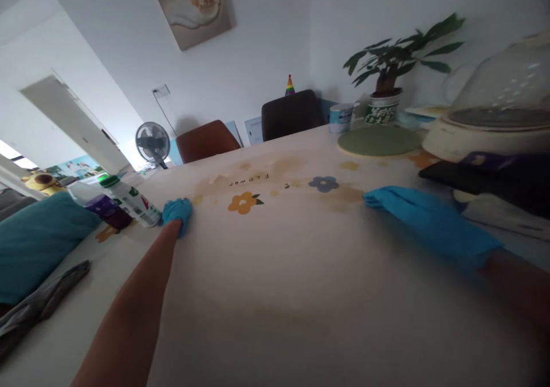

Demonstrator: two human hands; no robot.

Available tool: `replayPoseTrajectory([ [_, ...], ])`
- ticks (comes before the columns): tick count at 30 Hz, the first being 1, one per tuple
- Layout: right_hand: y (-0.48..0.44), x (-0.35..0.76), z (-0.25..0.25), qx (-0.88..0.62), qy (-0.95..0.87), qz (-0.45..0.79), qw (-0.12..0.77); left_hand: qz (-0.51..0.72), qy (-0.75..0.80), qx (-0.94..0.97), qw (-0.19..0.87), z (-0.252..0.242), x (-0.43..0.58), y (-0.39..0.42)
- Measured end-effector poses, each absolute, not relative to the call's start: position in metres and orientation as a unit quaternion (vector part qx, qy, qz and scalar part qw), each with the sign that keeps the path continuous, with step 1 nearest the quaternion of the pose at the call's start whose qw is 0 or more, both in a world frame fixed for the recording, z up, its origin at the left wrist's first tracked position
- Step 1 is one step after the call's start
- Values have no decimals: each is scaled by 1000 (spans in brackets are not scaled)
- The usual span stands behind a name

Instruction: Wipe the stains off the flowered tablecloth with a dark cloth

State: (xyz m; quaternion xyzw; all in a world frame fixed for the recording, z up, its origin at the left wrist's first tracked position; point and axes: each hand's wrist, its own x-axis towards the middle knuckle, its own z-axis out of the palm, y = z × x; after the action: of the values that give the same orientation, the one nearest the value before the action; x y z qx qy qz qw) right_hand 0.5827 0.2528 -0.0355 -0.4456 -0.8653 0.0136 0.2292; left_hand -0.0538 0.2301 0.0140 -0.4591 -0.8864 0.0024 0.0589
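Observation:
My left hand (177,214), in a blue glove, rests on the far left of the light tablecloth (275,249) with the arm stretched out. Its fingers look laid on the cloth, and I make out nothing held. Close beside it is a white bottle with a green cap (132,200), tilted in this view; whether they touch I cannot tell. On the right, my right hand (425,221) wears a matching blue glove, its fingers extended leftward low over the cloth. The wrist is blurred, and no object shows in that hand. Brownish stains and printed flowers mark the cloth between the hands.
A second bottle with dark liquid (109,210) stands at the left, near a teal cushion (43,243) and grey fabric (43,301). Toward the back right are a mug (341,118), a green round mat (378,140), a potted plant (382,109) and a domed appliance (494,137).

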Motion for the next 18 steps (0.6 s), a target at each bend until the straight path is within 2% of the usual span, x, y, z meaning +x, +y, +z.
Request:
replayPoseTrajectory([
  [8, 254, 585, -41, -448, -866, -2, 224, 33, -853, -519, 46, 14, -82, 254],
  [13, 258, 585, -46, -429, -873, -16, 232, 35, -795, -603, 48, 8, -41, 280],
  [18, 249, 572, -24, -455, -855, 7, 249, 14, -746, -664, 52, 1, 22, 306],
])
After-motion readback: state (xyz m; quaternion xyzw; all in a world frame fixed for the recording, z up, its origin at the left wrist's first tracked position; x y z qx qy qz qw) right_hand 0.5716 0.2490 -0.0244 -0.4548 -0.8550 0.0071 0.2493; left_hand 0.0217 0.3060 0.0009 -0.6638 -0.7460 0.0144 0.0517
